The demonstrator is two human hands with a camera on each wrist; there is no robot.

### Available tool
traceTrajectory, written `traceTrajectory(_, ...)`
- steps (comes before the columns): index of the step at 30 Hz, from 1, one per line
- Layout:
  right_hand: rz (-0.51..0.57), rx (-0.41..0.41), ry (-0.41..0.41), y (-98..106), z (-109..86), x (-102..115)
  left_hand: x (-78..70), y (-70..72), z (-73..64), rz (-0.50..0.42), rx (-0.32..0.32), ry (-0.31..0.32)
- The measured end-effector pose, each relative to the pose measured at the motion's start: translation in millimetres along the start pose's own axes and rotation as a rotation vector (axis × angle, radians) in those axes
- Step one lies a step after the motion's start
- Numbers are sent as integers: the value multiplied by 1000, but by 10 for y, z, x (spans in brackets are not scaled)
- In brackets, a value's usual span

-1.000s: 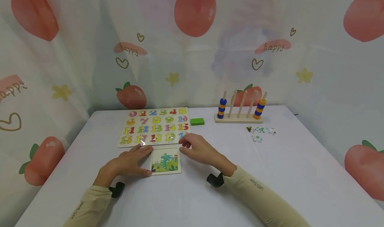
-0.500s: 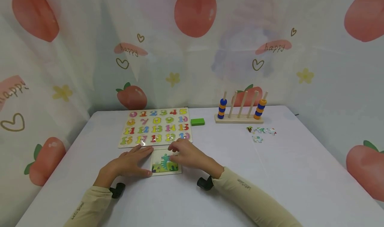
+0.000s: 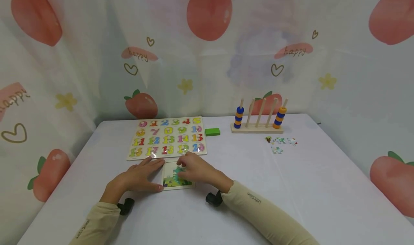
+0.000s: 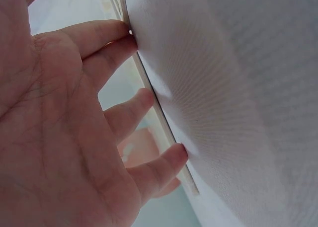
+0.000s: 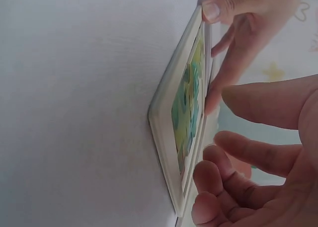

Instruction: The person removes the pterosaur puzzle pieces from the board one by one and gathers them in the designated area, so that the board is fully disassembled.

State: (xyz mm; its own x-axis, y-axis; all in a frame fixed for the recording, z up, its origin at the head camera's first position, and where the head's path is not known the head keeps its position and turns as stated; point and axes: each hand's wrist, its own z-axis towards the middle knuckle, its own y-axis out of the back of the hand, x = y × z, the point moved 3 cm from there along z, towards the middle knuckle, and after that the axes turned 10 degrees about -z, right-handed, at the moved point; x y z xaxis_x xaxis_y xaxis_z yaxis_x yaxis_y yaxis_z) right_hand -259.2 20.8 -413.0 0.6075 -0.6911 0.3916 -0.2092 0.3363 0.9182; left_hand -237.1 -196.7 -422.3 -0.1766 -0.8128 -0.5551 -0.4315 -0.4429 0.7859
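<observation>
A small square dinosaur jigsaw lies in its pale tray (image 3: 176, 188) in front of me, its upper part bare and pale. My left hand (image 3: 139, 175) lies at the tray's left side, thumb at the near corner and fingertips at the far one. Above the picture hovers my right hand (image 3: 197, 169), covering its right part in the head view. In the right wrist view its thumb (image 5: 263, 102) and loosely bent fingers stand apart with nothing between them. The left wrist view has the left fingertips (image 4: 141, 99) against a thin board edge.
Beyond the tray lies a number board (image 3: 161, 140), with a green block (image 3: 212, 132) beside it. A wooden peg stand (image 3: 257, 129) with blue and orange beads stands at the back right. Several loose jigsaw pieces (image 3: 280, 140) lie in front of it.
My right hand has moved left and slightly nearer, from the tray's right edge to over the picture. The left hand has stayed in place.
</observation>
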Motion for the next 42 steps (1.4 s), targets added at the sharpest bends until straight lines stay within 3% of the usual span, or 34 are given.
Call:
traceTrajectory(13,-44,15,-15,-31,66,34,-35,14,-23,-2,-9,-3)
traceTrajectory(25,-99,56,-90,-109,129,38,4,1,-1,-16,-6,9)
traceTrajectory(42,-12,38,-46,-108,114,48,-5,-3,-3,-12,-13,3)
